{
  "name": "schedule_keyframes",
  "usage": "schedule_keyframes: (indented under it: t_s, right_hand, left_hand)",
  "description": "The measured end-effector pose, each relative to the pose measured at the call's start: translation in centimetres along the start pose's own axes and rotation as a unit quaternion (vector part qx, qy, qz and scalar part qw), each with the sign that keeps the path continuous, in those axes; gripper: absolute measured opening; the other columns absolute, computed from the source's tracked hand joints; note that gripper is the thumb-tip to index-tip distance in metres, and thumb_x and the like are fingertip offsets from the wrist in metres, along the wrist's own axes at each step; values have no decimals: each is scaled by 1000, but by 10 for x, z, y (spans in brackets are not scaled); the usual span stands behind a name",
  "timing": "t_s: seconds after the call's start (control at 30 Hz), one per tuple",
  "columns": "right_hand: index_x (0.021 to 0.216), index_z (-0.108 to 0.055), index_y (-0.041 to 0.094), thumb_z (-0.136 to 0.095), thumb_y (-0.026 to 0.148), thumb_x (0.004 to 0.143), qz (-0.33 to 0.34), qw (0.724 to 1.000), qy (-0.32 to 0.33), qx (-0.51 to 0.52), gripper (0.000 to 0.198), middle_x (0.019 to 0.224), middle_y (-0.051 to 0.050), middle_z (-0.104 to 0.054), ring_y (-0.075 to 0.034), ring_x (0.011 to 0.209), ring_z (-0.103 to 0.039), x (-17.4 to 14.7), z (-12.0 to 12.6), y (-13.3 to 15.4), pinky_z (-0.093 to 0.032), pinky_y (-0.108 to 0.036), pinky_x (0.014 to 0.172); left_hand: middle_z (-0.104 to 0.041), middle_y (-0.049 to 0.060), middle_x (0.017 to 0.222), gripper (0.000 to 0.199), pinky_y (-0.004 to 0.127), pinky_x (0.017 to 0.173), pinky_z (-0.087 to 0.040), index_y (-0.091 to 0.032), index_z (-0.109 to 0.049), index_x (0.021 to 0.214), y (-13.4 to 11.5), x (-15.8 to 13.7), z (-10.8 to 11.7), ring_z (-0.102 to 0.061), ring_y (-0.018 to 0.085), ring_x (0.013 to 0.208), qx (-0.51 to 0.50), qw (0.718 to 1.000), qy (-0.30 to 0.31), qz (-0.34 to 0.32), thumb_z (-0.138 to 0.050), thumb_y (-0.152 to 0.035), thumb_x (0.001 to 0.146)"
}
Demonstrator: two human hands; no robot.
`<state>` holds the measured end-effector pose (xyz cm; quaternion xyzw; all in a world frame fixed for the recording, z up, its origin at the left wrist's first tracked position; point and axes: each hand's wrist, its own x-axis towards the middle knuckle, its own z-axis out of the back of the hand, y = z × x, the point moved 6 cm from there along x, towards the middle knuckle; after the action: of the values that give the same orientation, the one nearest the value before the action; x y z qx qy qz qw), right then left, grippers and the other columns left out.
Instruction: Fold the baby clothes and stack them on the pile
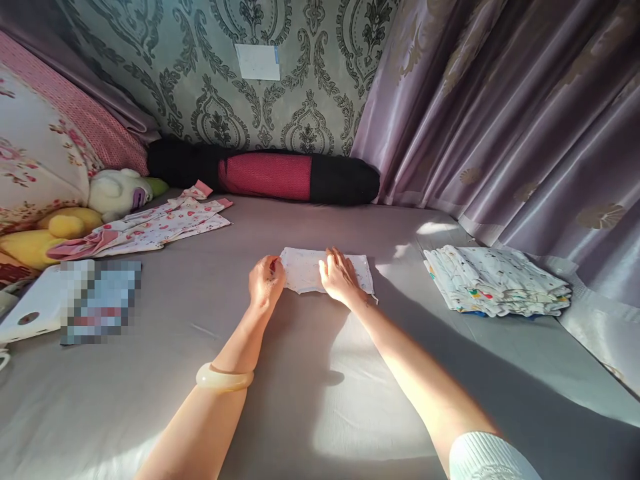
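Observation:
A small white piece of cloth (pixel 303 272) with a faint print lies flat on the grey bed sheet in front of me, folded into a rough rectangle. My left hand (pixel 267 280) is closed at its left edge, fingers curled in; the fingertips are partly hidden. On the cloth's right half rests my right hand (pixel 341 275), palm down with its fingers stretched forward. A short string or loose end hangs from the near right corner. Off to the right sits a stack of folded white printed cloths (pixel 497 280).
At the left lie a pink-and-white printed garment (pixel 165 223), plush toys (pixel 117 193), a white box-like object (pixel 47 300) and a blurred-out flat item (pixel 103 300). A long black-and-red bolster (pixel 265 175) lines the wall. Purple curtains (pixel 480 113) hang along the right side.

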<state>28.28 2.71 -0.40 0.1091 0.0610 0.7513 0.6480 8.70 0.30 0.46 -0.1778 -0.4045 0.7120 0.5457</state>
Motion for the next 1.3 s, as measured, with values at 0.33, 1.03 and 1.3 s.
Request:
schedule_keyframes:
  t_s: [0.33,1.03,1.3]
  right_hand:
    - [149,-39,11,-26,34,104,24,999,-32,-9,52,156,-18,-36,-30,145,-29,-3,-12,4,-20,-52,117]
    - [145,-45,8,-28,27,101,64,997,-22,-39,51,154,-16,-40,-27,145,-30,7,-11,49,-18,-48,119]
    - [145,-46,9,-25,29,100,73,995,-47,-43,53,151,-17,-45,-27,144,-32,5,-18,46,-16,-49,119]
  left_hand:
    - [-73,5,84,28,27,63,-43,-20,-72,95,2,-4,3,-64,21,76,-109,988,17,111,-52,-32,79]
    - [-71,7,78,25,26,54,-42,-18,-72,84,27,7,-11,-63,20,70,-295,941,-30,165,-59,-35,73]
    - [-73,8,86,24,27,59,-45,-19,-71,86,26,5,-8,-66,22,78,-284,943,-25,171,-59,-34,74]
